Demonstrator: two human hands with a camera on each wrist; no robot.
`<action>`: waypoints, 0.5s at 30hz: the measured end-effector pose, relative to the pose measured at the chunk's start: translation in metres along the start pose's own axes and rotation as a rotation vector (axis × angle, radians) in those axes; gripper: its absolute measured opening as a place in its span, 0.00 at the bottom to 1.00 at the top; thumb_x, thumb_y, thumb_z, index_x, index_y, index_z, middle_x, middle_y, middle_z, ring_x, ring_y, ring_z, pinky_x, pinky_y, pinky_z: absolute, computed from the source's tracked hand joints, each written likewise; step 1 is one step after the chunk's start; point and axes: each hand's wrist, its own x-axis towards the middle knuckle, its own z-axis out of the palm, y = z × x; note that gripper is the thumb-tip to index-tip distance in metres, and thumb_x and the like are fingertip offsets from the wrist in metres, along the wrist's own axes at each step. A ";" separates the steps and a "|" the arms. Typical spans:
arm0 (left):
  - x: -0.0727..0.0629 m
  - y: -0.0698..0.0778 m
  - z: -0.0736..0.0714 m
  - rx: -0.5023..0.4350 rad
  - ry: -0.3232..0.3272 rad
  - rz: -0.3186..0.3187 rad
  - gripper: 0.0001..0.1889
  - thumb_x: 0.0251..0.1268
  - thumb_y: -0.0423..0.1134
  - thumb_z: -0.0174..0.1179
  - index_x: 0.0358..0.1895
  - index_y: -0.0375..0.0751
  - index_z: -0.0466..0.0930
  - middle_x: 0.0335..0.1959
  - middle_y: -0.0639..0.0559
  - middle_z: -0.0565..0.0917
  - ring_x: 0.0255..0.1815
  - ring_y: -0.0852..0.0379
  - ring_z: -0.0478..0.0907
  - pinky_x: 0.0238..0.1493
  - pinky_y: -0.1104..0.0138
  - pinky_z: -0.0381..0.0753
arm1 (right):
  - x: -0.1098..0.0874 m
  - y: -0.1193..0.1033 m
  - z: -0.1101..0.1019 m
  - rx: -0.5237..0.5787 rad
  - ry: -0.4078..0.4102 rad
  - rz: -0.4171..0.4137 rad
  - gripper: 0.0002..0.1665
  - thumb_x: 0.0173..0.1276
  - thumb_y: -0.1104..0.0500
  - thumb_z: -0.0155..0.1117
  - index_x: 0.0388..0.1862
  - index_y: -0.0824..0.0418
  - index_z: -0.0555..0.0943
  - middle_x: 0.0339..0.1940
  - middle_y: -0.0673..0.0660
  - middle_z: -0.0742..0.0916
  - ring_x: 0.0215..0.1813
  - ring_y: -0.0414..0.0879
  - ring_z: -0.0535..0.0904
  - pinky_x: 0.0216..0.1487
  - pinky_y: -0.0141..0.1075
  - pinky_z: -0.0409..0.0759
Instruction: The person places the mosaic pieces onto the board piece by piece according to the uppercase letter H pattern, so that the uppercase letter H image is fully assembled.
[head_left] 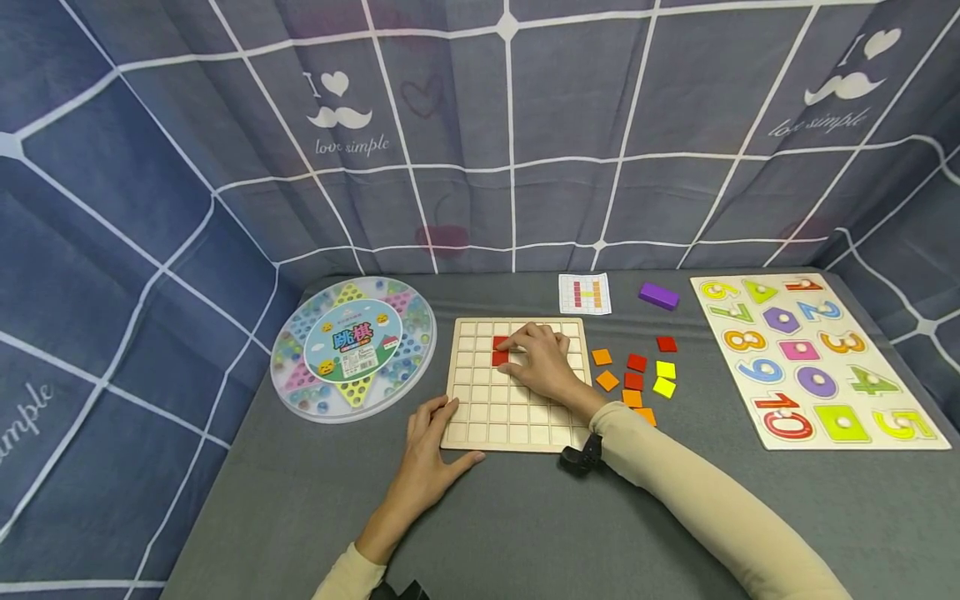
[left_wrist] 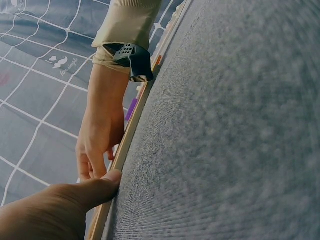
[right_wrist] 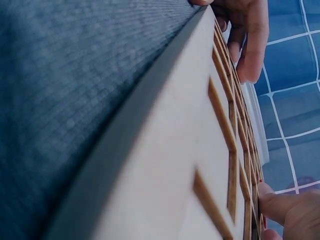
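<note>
A square wooden grid board [head_left: 487, 412] lies on the table with red square tiles [head_left: 500, 359] in its upper-left middle. My right hand [head_left: 538, 357] reaches over the board from the right, thumb and fingertip pinching the lower red tile at its cells. In the right wrist view the fingertips [right_wrist: 267, 192] are low over the grid, a bit of red between them. At the board's lower-left corner my left hand [head_left: 426, 450] rests, its fingers along the left edge and its thumb near the front edge. The left wrist view shows that thumb [left_wrist: 102, 189] against the board's side.
Right of the board lie several loose orange tiles [head_left: 607, 381], red tiles [head_left: 636, 362] and yellow tiles [head_left: 664, 387]. Behind are a pattern card [head_left: 585, 294] and a purple block [head_left: 659, 296]. A round game box [head_left: 353, 350] is left; a number puzzle board [head_left: 821, 362] is right.
</note>
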 end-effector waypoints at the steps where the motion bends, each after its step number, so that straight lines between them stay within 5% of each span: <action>1: 0.000 0.000 0.000 -0.001 0.000 0.000 0.44 0.45 0.45 0.79 0.68 0.36 0.69 0.64 0.37 0.69 0.61 0.42 0.65 0.57 0.47 0.72 | 0.000 0.000 0.000 0.002 0.000 0.000 0.16 0.58 0.52 0.76 0.46 0.50 0.86 0.48 0.53 0.81 0.56 0.54 0.69 0.59 0.55 0.53; 15: 0.000 0.000 0.001 -0.011 0.002 -0.002 0.43 0.45 0.44 0.79 0.67 0.35 0.70 0.64 0.37 0.69 0.63 0.42 0.64 0.57 0.47 0.72 | -0.001 0.002 0.001 0.004 -0.006 -0.005 0.15 0.59 0.51 0.74 0.46 0.50 0.86 0.48 0.53 0.80 0.58 0.54 0.69 0.60 0.56 0.52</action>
